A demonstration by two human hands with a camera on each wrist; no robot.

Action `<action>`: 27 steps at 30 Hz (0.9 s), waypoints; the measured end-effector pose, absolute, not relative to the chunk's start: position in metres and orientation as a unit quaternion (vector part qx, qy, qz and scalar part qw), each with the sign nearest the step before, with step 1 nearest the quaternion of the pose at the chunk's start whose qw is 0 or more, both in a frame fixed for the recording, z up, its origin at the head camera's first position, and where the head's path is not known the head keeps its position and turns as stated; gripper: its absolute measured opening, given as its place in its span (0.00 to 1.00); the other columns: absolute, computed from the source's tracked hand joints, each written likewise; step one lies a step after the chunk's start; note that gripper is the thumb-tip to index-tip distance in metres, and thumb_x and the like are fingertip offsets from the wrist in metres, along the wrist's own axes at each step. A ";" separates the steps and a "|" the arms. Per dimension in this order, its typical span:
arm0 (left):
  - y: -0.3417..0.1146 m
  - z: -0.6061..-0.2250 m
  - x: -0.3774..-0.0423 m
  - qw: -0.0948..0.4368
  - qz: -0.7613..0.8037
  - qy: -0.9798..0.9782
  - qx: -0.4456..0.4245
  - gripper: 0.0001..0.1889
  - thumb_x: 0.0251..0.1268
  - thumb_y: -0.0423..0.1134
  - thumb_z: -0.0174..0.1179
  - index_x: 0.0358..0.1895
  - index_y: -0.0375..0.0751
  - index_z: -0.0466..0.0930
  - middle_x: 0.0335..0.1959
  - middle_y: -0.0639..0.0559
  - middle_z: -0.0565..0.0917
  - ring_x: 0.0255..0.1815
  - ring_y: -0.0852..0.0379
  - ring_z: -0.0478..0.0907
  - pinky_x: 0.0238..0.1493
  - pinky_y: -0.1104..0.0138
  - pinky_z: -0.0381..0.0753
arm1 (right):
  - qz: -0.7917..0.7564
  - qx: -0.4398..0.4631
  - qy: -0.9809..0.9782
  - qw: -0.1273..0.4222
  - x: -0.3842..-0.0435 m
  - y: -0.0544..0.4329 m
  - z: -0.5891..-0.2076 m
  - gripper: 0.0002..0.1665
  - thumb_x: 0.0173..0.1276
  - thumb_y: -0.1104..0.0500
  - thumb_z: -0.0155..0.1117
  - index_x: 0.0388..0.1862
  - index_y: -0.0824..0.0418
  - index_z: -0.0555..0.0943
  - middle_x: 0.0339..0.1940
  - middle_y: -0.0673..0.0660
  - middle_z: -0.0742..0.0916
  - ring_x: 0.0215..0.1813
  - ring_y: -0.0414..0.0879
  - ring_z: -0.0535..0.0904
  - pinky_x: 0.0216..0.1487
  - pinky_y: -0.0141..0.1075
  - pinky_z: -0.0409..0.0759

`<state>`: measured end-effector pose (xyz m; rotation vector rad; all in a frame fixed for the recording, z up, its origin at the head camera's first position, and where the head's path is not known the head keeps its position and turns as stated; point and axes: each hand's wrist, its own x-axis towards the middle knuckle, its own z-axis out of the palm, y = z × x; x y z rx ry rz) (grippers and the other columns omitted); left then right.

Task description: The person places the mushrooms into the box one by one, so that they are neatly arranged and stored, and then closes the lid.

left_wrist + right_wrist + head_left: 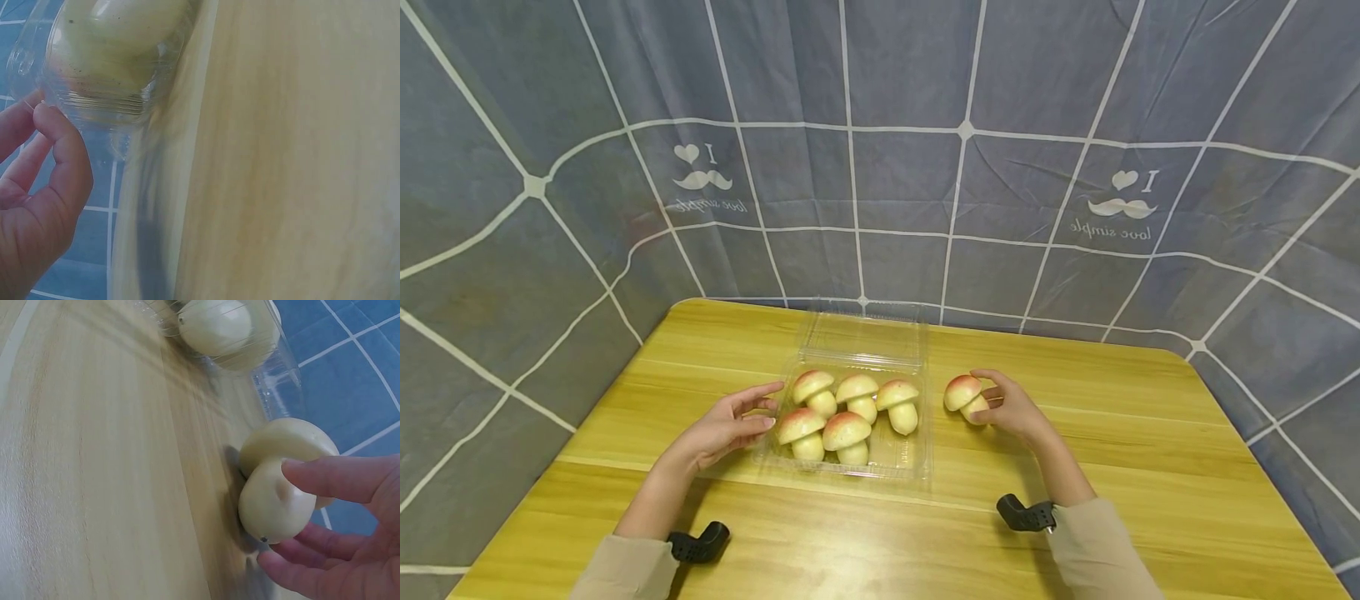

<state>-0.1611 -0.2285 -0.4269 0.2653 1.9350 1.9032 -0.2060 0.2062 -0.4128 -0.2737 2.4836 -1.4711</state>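
A clear plastic clamshell box (891, 468) lies on the table with several mushroom models (847, 433) in its tray, yellowish with reddish caps. My left hand (722, 429) is at the box's left side, fingertips right at the rim and thumb apart from the index finger in the head view. To the right of the box, my right hand (1013, 410) holds another mushroom model (962, 393) by its stem, close over the table. In the right wrist view the thumb lies on the pale stem (275, 503), with the other fingers on its far side.
The box's clear lid (865, 333) is folded back toward the rear edge of the wooden table (880, 533). A grey gridded curtain (910, 183) surrounds the table at the back and sides. Black wrist mounts (700, 543) sit on both forearms.
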 end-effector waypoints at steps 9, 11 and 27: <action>-0.228 -0.427 -0.161 0.205 0.682 0.695 0.096 0.35 0.65 0.30 0.56 0.71 0.31 0.49 0.56 0.34 0.62 0.33 0.61 0.69 0.34 0.71 0.74 | -0.488 -0.097 0.860 0.110 -0.207 0.204 -0.416 0.42 0.53 0.73 0.67 0.68 0.67 0.62 0.54 0.75 0.72 0.54 0.67 0.71 0.45 0.49 0.76; -0.228 -0.427 -0.161 0.204 0.682 0.696 0.096 0.35 0.65 0.30 0.56 0.71 0.31 0.50 0.56 0.34 0.62 0.33 0.60 0.69 0.34 0.71 0.74 | -0.488 -0.100 0.860 0.107 -0.208 0.204 -0.417 0.42 0.53 0.74 0.67 0.67 0.67 0.63 0.54 0.75 0.72 0.53 0.67 0.71 0.44 0.48 0.76; -0.228 -0.426 -0.162 0.205 0.680 0.698 0.097 0.34 0.65 0.30 0.55 0.72 0.31 0.49 0.55 0.34 0.62 0.32 0.61 0.69 0.33 0.71 0.74 | -0.493 -0.074 0.860 0.108 -0.207 0.206 -0.420 0.42 0.53 0.69 0.69 0.67 0.66 0.63 0.50 0.72 0.76 0.53 0.62 0.71 0.43 0.43 0.76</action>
